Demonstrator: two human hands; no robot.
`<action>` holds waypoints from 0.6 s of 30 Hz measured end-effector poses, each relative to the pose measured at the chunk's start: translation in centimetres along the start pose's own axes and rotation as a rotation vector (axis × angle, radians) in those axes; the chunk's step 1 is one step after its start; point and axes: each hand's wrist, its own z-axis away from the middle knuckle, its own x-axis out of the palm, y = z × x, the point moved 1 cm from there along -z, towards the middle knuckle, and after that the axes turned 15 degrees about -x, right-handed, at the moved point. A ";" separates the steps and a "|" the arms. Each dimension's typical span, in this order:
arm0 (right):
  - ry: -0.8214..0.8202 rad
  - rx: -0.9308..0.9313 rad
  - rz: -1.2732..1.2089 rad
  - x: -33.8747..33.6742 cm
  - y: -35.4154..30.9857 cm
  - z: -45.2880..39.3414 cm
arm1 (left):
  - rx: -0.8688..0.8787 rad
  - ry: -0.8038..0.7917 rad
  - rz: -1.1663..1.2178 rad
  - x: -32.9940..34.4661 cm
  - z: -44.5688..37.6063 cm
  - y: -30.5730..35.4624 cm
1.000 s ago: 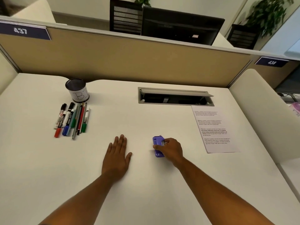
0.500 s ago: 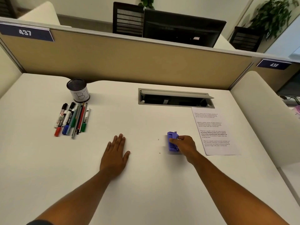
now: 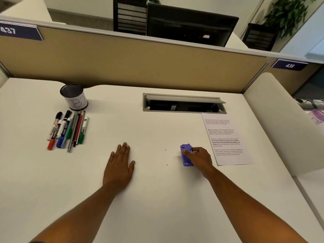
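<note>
A small purple stapler [image 3: 185,156] lies on the white desk [image 3: 157,199], just left of a printed sheet of paper [image 3: 226,137]. My right hand [image 3: 199,157] grips the stapler from its right side, fingers curled over it, hiding part of its body. My left hand [image 3: 120,163] lies flat on the desk, palm down, fingers straight and together, well to the left of the stapler. Two tiny specks sit on the desk between the hands.
A row of markers, pens and pencils [image 3: 68,129] lies at the left, in front of a mesh pen cup [image 3: 74,99] labelled "B1". An open cable tray [image 3: 184,103] is set into the desk at the back. A tan partition [image 3: 131,64] bounds the rear.
My right hand has slid the purple stapler to the right, from mid-desk to beside the printed sheet. My left hand has stayed flat in place.
</note>
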 end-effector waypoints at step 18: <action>0.007 -0.055 0.223 0.5 0.1 -0.1 | -0.003 0.015 -0.018 0.4 -0.1 -0.1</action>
